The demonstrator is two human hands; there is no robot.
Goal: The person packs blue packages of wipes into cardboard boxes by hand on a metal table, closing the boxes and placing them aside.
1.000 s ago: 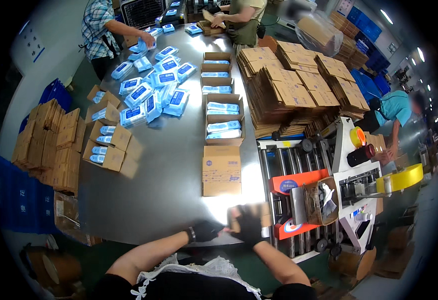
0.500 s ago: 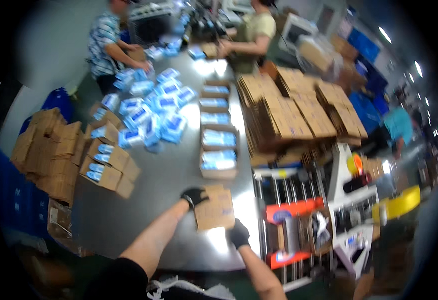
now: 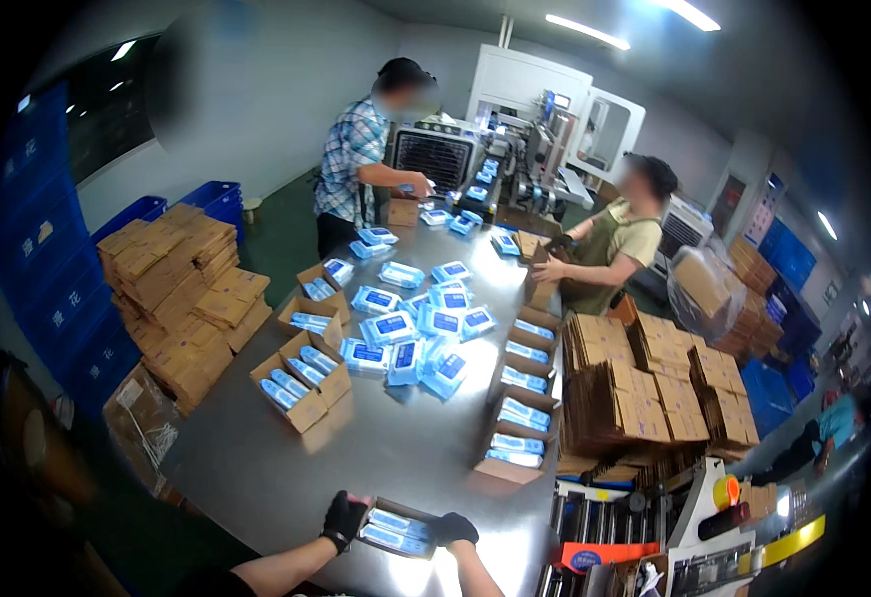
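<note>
At the near end of the metal table, a small cardboard box [image 3: 408, 508] is between my two black-gloved hands. Its open side faces up and shows blue-and-white soft packs [image 3: 388, 535] lying in it. My left hand [image 3: 344, 521] grips the box's left end, thumb at the rim. Around the right end, my right hand [image 3: 453, 529] is bent against the cardboard, its fingertips partly hidden.
Loose packs [image 3: 442, 320] are heaped mid-table. Filled open boxes stand left [image 3: 301, 414] and in a row at right [image 3: 500, 472]. Flattened cartons [image 3: 645, 403] are stacked beside a roller machine [image 3: 610, 549]. Two co-workers [image 3: 351, 149] [image 3: 610, 244] stand at the far end.
The box between my hands showed a plain cardboard face before; now its open side with packs shows. My view has tilted up, so hands and box sit lower in the picture.
</note>
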